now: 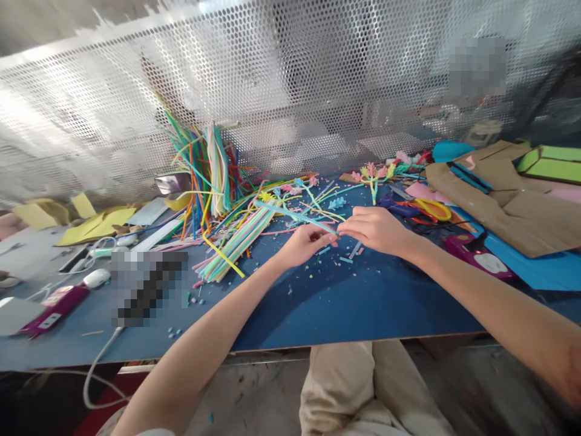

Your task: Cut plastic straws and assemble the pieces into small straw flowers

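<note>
Between my two hands, over the middle of the blue table, is a light blue pipe cleaner (297,214) that slants up to the left. My left hand (305,244) has its fingers closed around the near end of it. At that same end, my right hand (374,230) pinches with thumb and fingers pressed together. Left of my hands lies a bundle of pastel pipe cleaners (242,242). Beyond them are finished-looking pipe cleaner sprigs, one blue (337,203) and one with pink and yellow tips (373,175). Small cut bits (349,257) are scattered below my hands.
A tall bunch of coloured pipe cleaners (215,169) stands against the perforated metal screen (318,79). Yellow-handled scissors (431,209), a purple power strip (479,257) and brown cardboard (499,200) lie right. At left are another purple strip (57,309) and a white cable (93,369).
</note>
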The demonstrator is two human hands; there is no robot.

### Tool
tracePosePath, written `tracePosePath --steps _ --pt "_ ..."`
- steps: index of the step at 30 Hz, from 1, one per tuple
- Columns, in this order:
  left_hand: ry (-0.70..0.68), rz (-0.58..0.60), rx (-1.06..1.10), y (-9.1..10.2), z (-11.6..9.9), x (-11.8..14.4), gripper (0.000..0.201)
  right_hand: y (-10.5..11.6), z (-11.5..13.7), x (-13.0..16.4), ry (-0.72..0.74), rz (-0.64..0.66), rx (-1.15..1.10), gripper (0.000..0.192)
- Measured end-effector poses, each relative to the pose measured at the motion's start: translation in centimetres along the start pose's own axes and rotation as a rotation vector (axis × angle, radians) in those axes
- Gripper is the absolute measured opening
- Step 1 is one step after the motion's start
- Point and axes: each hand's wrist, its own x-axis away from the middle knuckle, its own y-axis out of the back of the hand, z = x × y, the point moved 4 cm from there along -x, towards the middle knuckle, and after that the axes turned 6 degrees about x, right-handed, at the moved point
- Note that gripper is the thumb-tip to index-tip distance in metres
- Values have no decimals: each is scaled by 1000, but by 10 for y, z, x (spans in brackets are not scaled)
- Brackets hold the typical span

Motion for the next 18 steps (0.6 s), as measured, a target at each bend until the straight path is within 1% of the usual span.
tracePosePath --steps 2,4,7,11,14,18 --pt "-31 -34 -66 3 2 0 41 0 -1 0 -16 7 -28 31" --pt "-36 -93 -113 6 4 0 39 -1 -2 1 -22 23 -41 31" --pt "-37 -135 -125 7 4 1 37 -3 -2 2 -21 50 -34 31" --pt "-6 -105 -29 4 2 2 39 -1 -1 1 -5 49 -10 32" --pt "72 -64 79 0 1 1 38 0 2 -1 53 51 1 31" --pt "183 -48 229 -2 2 1 33 -1 5 1 132 59 58 31"
